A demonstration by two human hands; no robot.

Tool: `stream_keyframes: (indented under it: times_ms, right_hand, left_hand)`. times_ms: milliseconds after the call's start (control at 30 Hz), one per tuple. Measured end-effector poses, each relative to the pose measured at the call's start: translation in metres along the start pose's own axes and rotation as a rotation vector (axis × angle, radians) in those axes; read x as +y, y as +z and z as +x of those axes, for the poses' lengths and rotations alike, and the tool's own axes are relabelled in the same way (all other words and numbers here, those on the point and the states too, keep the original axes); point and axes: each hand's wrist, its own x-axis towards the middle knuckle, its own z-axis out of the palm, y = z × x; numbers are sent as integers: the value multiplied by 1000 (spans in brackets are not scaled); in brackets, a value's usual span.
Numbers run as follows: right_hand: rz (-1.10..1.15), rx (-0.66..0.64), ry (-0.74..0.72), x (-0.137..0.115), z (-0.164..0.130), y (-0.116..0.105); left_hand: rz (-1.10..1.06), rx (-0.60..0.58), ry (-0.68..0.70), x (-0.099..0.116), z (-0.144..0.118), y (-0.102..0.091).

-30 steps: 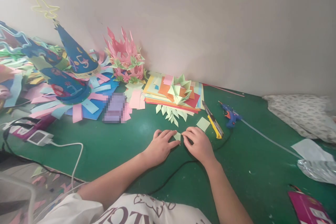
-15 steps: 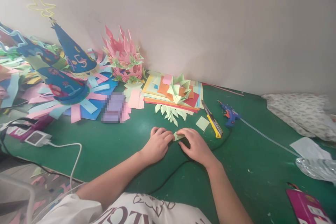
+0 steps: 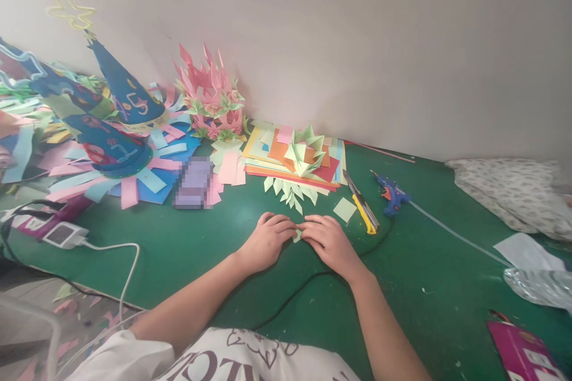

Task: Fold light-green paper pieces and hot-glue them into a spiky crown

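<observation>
A small piece of pale green paper (image 3: pixel 297 237) lies between my hands at the middle of the green table, mostly covered by fingers. My left hand (image 3: pixel 269 239) grips its left side, fingers bent. From the right, my right hand (image 3: pixel 328 244) pinches it with thumb and fingers, the fingertips of both hands nearly meeting. Just beyond them, several folded green paper leaves (image 3: pixel 292 191) lie in a cluster. A flat green paper square (image 3: pixel 345 209) rests to the right of my hands, beside a yellow utility knife (image 3: pixel 365 214).
Behind the leaves is a stack of coloured paper (image 3: pixel 254 158) with a folded green paper ring (image 3: pixel 308 155) on top. A blue glue gun (image 3: pixel 393 197) lies at right, its black cord passing under my right arm. Pink paper crowns (image 3: pixel 210 95) and blue cone hats (image 3: pixel 120 86) stand at left.
My right hand's fingers have moved left and closed over the green paper, close against the left fingertips. Less of the paper shows now.
</observation>
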Motion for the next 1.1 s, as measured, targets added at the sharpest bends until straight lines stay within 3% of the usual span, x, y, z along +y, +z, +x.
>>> stream_keyframes:
  times_ms: [133, 400, 600, 867, 1100]
  right_hand:
    - [-62, 43, 3, -2, -1, -1]
    - [-13, -19, 3, -6, 1, -1]
    - [3, 11, -11, -4, 1, -1]
    - [-67, 11, 0, -11, 3, -1]
    - [-110, 41, -61, -10, 2, 3]
  left_hand:
    - [19, -11, -15, 2, 0, 0]
    - [41, -17, -53, 3, -1, 2]
    - [60, -18, -39, 3, -2, 0]
    - [-13, 8, -56, -2, 0, -3]
    - [-19, 7, -50, -7, 0, -4]
